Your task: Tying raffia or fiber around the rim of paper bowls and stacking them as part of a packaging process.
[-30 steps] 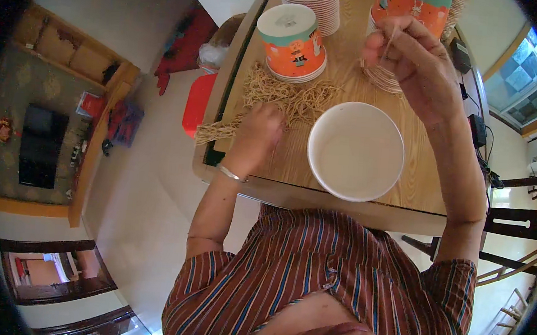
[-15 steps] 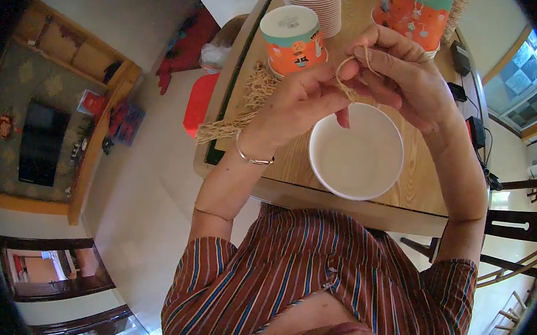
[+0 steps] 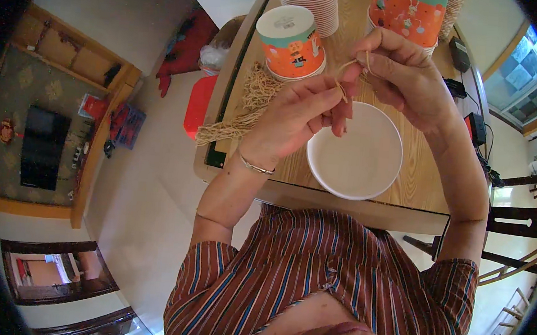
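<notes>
A short piece of thin tan twine (image 3: 345, 67) runs between my two hands above the table. One end is pinched between the thumb and fingers of my left hand (image 3: 300, 110). The thumb and forefinger of my right hand (image 3: 402, 74) grip the other end, where a small loop stands up. Just below them, a white paper tub (image 3: 355, 155) sits with its open mouth up. Beside my left wrist lies a loose bundle of the same twine (image 3: 258, 92), its strands reaching the table's left edge.
An orange and green printed paper tub (image 3: 292, 45) stands upside down behind my left hand. Beyond it rise a stack of pale cups (image 3: 311, 5) and more printed tubs (image 3: 410, 15). Black adapters and cables (image 3: 477, 132) line the right edge. A red stool (image 3: 198, 106) is left of the table.
My left hand has drawn slightly down and away from my right hand, and the twine between them is straighter. My right hand has barely shifted.
</notes>
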`<state>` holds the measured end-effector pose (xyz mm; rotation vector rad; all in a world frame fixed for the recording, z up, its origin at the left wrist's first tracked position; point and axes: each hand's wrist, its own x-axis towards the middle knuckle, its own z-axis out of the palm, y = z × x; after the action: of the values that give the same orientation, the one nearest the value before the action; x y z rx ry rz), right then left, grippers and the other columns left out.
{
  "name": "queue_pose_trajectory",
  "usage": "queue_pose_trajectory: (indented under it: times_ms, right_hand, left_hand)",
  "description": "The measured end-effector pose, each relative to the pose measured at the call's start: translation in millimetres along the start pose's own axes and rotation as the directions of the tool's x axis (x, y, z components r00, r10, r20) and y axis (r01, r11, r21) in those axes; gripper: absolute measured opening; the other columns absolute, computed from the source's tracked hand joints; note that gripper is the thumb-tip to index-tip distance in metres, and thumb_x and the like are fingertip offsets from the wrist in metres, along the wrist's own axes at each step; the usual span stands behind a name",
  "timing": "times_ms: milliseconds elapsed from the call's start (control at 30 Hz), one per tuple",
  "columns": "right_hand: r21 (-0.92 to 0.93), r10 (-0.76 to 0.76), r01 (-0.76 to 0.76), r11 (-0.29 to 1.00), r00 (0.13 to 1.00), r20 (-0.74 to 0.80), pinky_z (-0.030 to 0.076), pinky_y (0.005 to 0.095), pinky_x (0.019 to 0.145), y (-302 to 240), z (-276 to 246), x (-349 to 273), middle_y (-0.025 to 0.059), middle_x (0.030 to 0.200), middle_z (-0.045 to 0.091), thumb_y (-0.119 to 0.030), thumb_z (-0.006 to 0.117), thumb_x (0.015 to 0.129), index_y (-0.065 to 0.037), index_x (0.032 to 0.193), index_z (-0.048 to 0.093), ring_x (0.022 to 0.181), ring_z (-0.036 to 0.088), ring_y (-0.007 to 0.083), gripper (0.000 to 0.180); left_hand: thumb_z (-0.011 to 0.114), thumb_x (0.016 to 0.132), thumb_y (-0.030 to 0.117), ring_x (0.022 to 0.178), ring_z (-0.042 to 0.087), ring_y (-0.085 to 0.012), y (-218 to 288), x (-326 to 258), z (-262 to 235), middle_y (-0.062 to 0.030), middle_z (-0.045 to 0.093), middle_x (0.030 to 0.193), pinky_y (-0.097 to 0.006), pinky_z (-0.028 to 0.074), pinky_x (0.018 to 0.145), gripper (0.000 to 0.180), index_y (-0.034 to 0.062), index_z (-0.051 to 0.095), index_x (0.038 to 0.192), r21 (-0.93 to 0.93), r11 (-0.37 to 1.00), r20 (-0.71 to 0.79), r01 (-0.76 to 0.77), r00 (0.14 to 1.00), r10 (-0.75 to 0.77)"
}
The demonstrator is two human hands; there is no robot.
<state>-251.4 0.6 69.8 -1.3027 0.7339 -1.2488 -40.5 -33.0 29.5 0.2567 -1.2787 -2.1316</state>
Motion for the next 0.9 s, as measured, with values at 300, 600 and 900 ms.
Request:
queue_pose_trajectory:
  times_ms: [300,600,900]
  right_hand:
    - [0.001,0.024,-0.024,1.000,1.000,-0.018,0.030,0.0172,0.042,-4,-7,-7,0.0023,0.087,0.067,-0.018,0.058,0.095,-0.008,0.107,0.062,0.049,0.040,0.0017,0.016]
    - [-0.231,0.213,-0.207,0.951,0.977,0.003,0.025,0.0157,0.043,-19,-33,-20,-0.0057,0.069,0.053,-0.021,0.062,0.092,-0.010,0.107,0.063,0.050,0.037,0.0003,0.018]
    - [-0.608,0.329,-0.394,0.689,0.918,-0.223,0.023,0.0177,0.042,-18,-105,-37,-0.0098,0.065,0.041,-0.017,0.061,0.091,-0.013,0.106,0.061,0.049,0.033,-0.0003,0.016]
  left_hand:
    - [0.059,0.094,0.012,0.069,0.060,-0.0158,-9,-6,-17,-0.0062,0.062,0.078,-0.027,0.049,0.062,0.016,-0.0026,0.064,0.101,-0.010,1.000,-0.100,-0.006,0.995,0.005]
    - [0.062,0.091,0.006,0.073,0.061,-0.0097,2,-9,-17,-0.0047,0.067,0.085,-0.023,0.051,0.067,0.012,-0.0006,0.068,0.100,0.341,0.940,-0.207,-0.025,0.973,0.101]
    - [0.065,0.089,0.005,0.073,0.059,-0.0048,5,-19,-23,0.0004,0.066,0.083,-0.020,0.050,0.067,0.007,0.0006,0.068,0.094,0.624,0.781,-0.206,0.008,0.966,0.155]
